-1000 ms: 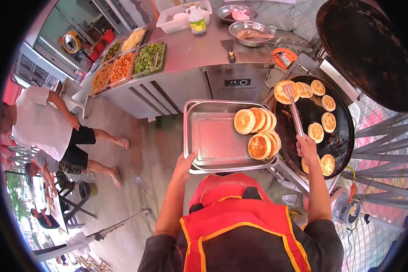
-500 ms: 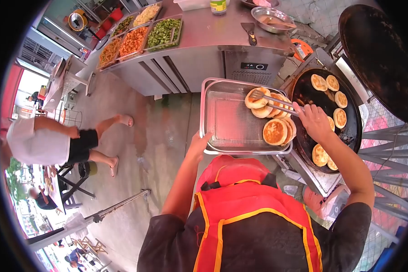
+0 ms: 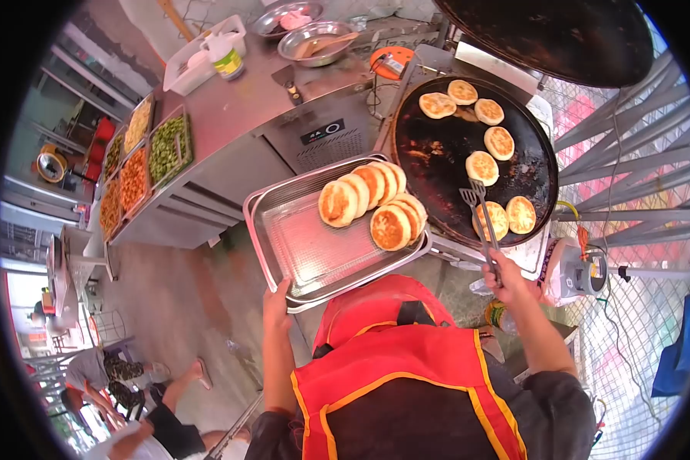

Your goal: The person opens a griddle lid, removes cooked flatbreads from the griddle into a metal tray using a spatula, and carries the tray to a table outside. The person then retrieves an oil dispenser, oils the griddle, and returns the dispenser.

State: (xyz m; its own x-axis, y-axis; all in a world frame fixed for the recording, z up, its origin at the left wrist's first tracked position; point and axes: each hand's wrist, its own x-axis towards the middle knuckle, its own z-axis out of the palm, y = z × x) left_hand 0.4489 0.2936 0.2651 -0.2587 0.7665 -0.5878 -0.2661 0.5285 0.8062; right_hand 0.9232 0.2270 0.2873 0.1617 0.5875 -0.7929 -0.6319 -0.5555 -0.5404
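Observation:
My left hand (image 3: 277, 300) grips the near left corner of a metal tray (image 3: 284, 261) with a mesh bottom. Two leaning rows of browned flatbreads (image 3: 389, 228) lie in the tray's right part. In my right hand (image 3: 506, 276) is a pair of metal tongs (image 3: 484, 226), held by the handles. The slotted tips are apart and hover over the round black griddle (image 3: 437, 184), between a flatbread (image 3: 482, 168) and the lower pair. Nothing shows between the tips. Several flatbreads lie along the griddle's far and right side.
A steel counter (image 3: 245, 107) bears containers of chopped vegetables (image 3: 169, 149), a metal bowl (image 3: 314, 44) and a spatula (image 3: 292, 90). The griddle's raised lid (image 3: 560, 38) stands behind it. Metal bars (image 3: 629, 146) line the right. Other people (image 3: 123, 383) are at the lower left.
The tongs have moved from the breads in the tray to over the griddle, their tips now apart. One more flatbread stands in the tray's far row. My view has turned right.

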